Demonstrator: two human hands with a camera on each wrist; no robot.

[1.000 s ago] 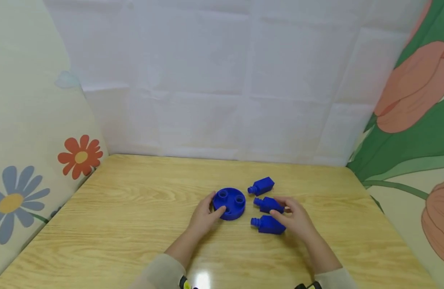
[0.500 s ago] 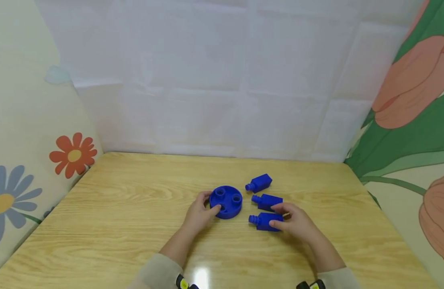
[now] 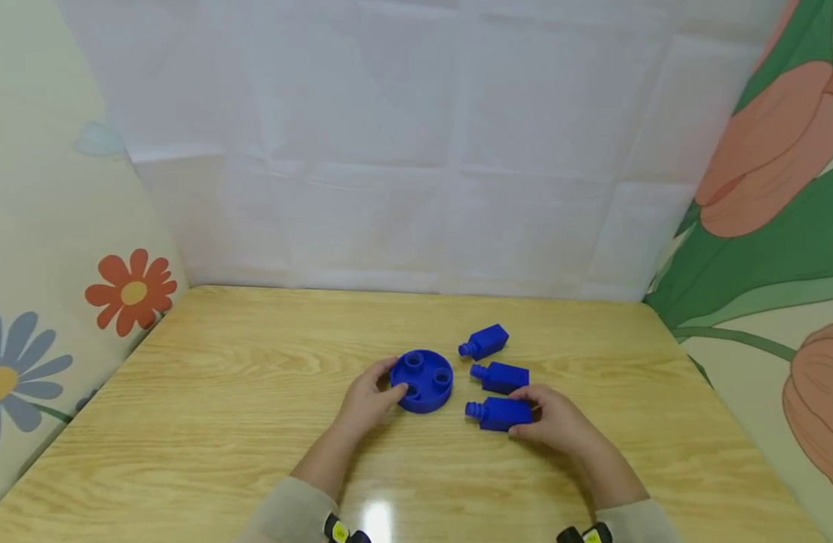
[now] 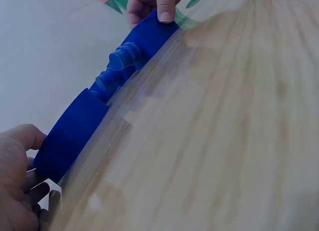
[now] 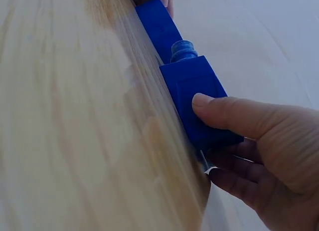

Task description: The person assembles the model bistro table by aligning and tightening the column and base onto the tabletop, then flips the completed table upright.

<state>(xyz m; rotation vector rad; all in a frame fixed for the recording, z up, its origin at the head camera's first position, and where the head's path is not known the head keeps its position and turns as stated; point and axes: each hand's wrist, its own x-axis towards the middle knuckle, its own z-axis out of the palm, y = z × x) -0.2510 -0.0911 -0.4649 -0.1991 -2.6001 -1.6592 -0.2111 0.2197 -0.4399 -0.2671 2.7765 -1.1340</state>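
A round blue base [image 3: 427, 381] with a raised rim and three threaded sockets lies on the table. My left hand [image 3: 367, 401] holds it at its left edge, with the thumb on the near-left rim. To its right lie three blue blocks with threaded necks, necks pointing left. My right hand [image 3: 555, 422] pinches the nearest block [image 3: 503, 414] at its right end; in the right wrist view the thumb presses on the block's flat face [image 5: 192, 84]. The middle block [image 3: 506, 377] lies just beyond the index finger, and the far block [image 3: 488, 342] is tilted slightly away.
The wood-grain table [image 3: 253, 362] ends at a white hanging sheet [image 3: 362, 211] behind. Flower-printed panels stand at both sides, with a red flower [image 3: 133, 292] on the left and large tulips [image 3: 762, 166] on the right.
My right hand has come down from between the middle and nearest blocks onto the nearest one. My left hand has stayed on the round base. The head view has shifted slightly.
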